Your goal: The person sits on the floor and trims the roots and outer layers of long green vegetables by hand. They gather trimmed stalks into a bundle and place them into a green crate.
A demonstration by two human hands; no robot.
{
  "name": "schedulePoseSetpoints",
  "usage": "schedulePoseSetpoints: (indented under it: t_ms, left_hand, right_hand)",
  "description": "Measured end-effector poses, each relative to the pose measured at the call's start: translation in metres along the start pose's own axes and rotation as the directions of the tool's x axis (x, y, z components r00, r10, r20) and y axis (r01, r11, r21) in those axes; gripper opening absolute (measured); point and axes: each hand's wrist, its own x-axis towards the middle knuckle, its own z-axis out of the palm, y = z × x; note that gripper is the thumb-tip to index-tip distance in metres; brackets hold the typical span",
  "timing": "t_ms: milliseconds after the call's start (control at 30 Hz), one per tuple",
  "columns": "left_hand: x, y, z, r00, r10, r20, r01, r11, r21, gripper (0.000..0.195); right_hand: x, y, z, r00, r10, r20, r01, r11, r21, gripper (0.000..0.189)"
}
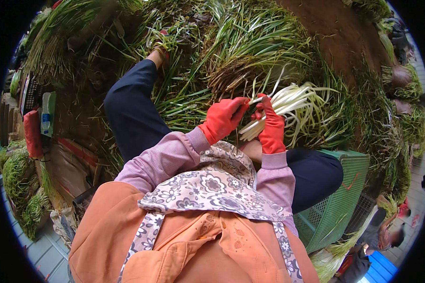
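Both my hands wear red rubber gloves. My right hand (272,129) grips a bundle of peeled leafy vegetable stalks (290,100), white at the stems and pale yellow-green at the leaves. The cut stem ends stick out below its fingers, and the leaves fan out to the right. Just left of it, my left hand (224,115) pinches the end of a thin single stalk (255,100), which reaches across to the right fingertips. Beyond both hands lies a pile of unpeeled green stalks (265,39), their brown root ends (230,76) towards me.
A green plastic crate (343,198) stands by my right knee. At the left are a water bottle (46,120), a red cylindrical object (33,132) and flattened cardboard (69,166). More greens (60,46) are heaped at the far left. A person (382,230) is at the lower right.
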Motion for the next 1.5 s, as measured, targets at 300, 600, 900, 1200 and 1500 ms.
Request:
schedulePoseSetpoints:
  t_ms: [300,600,900,1200,1500]
  left_hand:
    - [0.032,-0.002,0.026,0.555,-0.288,0.78,0.788,-0.118,-0.604,0.029]
    - [0.037,-0.065,-0.136,0.49,-0.439,0.753,-0.271,0.744,0.611,0.025]
    - [0.065,0.032,0.0,0.832,0.425,0.357,-0.412,0.904,-0.115,0.061]
    - [0.076,0.066,0.031,0.87,-0.037,0.491,0.261,0.881,-0.395,0.019]
    - [0.047,-0.022,-0.066,0.514,-0.537,0.669,-0.102,0.736,0.67,0.03]
  right_hand:
    - [-0.013,-0.001,-0.023,0.992,0.0,0.125,0.014,0.994,-0.112,0.029]
    - [-0.015,-0.085,-0.09,0.931,-0.338,-0.136,0.359,0.915,0.183,0.033]
    - [-0.029,-0.091,-0.067,0.936,-0.325,-0.136,0.341,0.931,0.126,0.029]
    - [-0.032,-0.085,-0.066,0.946,-0.27,-0.177,0.295,0.946,0.133,0.024]
    - [-0.033,-0.092,-0.08,0.926,-0.317,-0.206,0.358,0.91,0.209,0.025]
